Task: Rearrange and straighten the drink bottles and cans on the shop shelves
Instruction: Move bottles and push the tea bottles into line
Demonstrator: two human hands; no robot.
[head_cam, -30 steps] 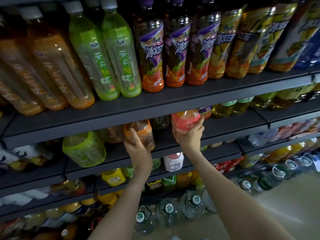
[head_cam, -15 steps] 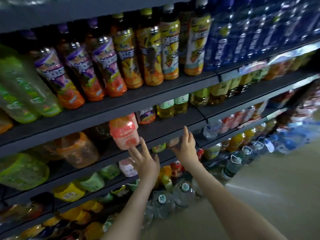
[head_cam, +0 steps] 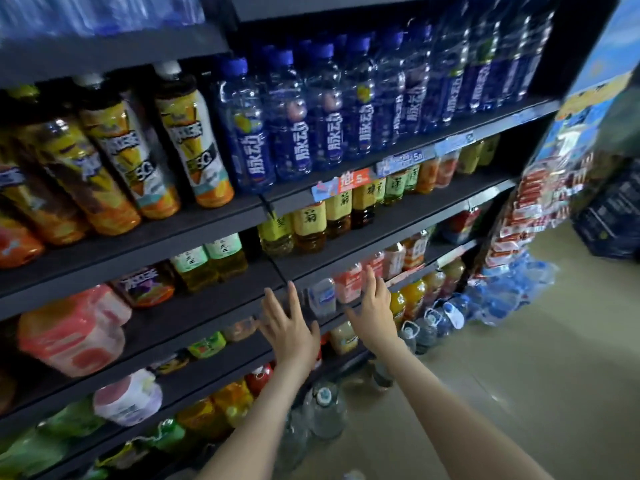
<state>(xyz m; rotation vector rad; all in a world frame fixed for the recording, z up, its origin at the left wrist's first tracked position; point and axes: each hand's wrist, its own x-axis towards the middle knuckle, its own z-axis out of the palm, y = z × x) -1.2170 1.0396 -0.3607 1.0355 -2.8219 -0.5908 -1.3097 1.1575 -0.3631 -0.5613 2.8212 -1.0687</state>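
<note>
Both hands were empty: the left hand [head_cam: 291, 327] and right hand [head_cam: 375, 306] hovered with fingers spread before a dark shelf [head_cam: 221, 303], gripping nothing. Blue bottles [head_cam: 294, 116] on the upper shelf stood in an even row. Pink-labelled bottles [head_cam: 348, 285] just beyond the right fingertips sat unevenly, with gaps to their left. In my judgement, that level and those below it remained to be straightened.

Top-shelf bottles [head_cam: 100, 12] were just a blue smear, chopped off at the top edge. The orange bottle [head_cam: 15, 244] far left was cut by the side, and the green bottles [head_cam: 24, 455] low down were mush. Price tags [head_cam: 408, 161] were too small to read, and the snack packets [head_cam: 530, 209] on the right were blurred too.
</note>
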